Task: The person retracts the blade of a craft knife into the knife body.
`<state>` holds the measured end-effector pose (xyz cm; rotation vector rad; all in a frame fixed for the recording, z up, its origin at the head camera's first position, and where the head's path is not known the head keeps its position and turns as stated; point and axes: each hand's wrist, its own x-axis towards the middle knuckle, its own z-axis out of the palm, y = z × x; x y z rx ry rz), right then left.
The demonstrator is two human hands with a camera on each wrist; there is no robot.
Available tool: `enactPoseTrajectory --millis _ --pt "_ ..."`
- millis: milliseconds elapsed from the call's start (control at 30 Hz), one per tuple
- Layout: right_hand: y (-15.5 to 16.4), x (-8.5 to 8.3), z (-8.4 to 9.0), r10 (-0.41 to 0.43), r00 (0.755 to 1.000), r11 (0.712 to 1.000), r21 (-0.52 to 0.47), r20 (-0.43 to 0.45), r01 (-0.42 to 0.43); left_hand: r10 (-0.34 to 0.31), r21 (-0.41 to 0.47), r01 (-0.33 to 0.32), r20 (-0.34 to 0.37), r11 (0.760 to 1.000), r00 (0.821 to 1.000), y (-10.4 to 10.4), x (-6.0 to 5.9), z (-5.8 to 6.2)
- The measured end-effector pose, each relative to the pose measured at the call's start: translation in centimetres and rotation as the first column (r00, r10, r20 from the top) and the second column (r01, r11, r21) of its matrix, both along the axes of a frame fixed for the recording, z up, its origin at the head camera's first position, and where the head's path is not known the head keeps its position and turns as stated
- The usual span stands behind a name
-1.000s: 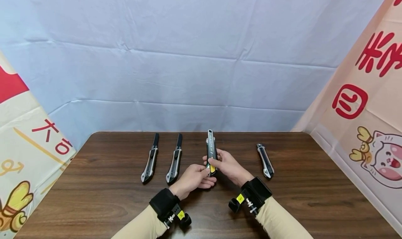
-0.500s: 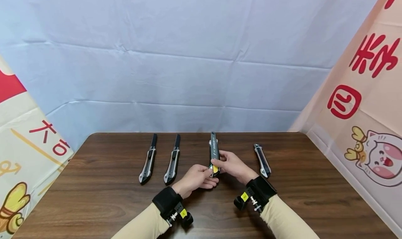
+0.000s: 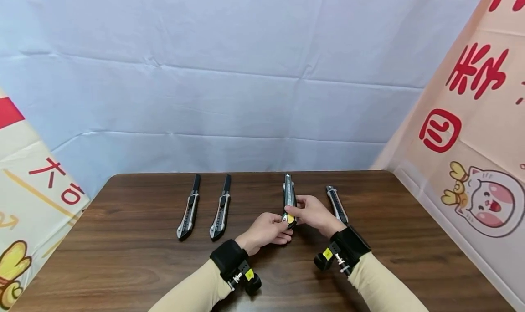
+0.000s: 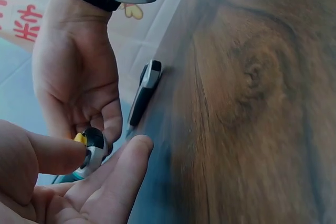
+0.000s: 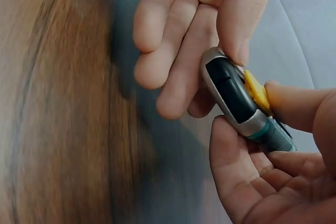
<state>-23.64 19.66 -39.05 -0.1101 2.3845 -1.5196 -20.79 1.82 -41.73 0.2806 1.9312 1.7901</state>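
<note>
Dark wooden table (image 3: 123, 257) fills the lower frame. Both hands meet at its centre, gripping a black-and-silver utility knife with yellow end cap (image 3: 289, 202): right hand (image 3: 313, 212) clasps the body, left hand (image 3: 266, 227) pinches the cap. Three similar knives lie nearby.

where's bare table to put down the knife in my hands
Bare wood lies between the second knife and your left hand, and along the table right of the far-right knife. It is crowded where the held knife and right hand sit.
</note>
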Motion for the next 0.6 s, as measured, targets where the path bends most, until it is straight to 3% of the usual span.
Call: enactPoseTrajectory --millis 367,600 --pt "2.0 -0.3 -0.2 -0.052 0.998 0.991 0.122 -0.036 0.056 -0.033 0.0 0.033 -0.005 0.999 0.999 0.8 0.0 0.2" --pt "3.3 -0.3 0.0 -0.067 0.994 0.947 0.309 -0.082 0.089 -0.044 -0.002 0.044 0.003 0.999 0.999 0.7 0.0 0.4"
